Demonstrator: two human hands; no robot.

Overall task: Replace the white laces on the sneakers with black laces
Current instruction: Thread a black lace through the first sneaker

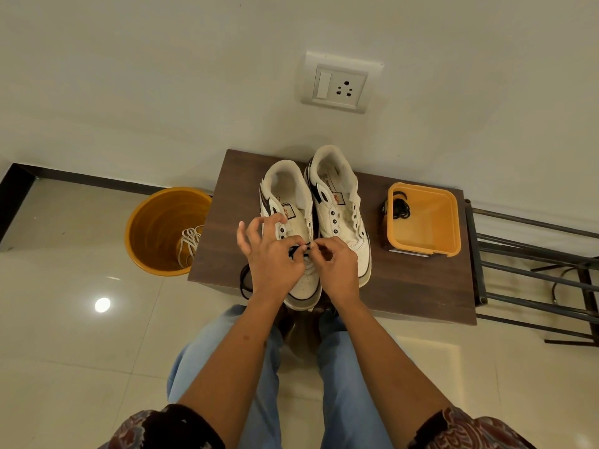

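White laces [189, 243] already dumped in the bucket [152, 218]. Left hand [272, 257] and right hand [335, 267] pinching a black lace [299, 249] over the left sneaker [291, 202] at the table's [418, 286] near edge. Threading barely begun; right sneaker [337, 202] bare.

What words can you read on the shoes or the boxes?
Left sneaker tongue label: print there, too blurred to read.
Right sneaker tongue label: print there, too blurred to read.
Dark box beside the orange tub: marks too small to read.
Nothing reads clearly.
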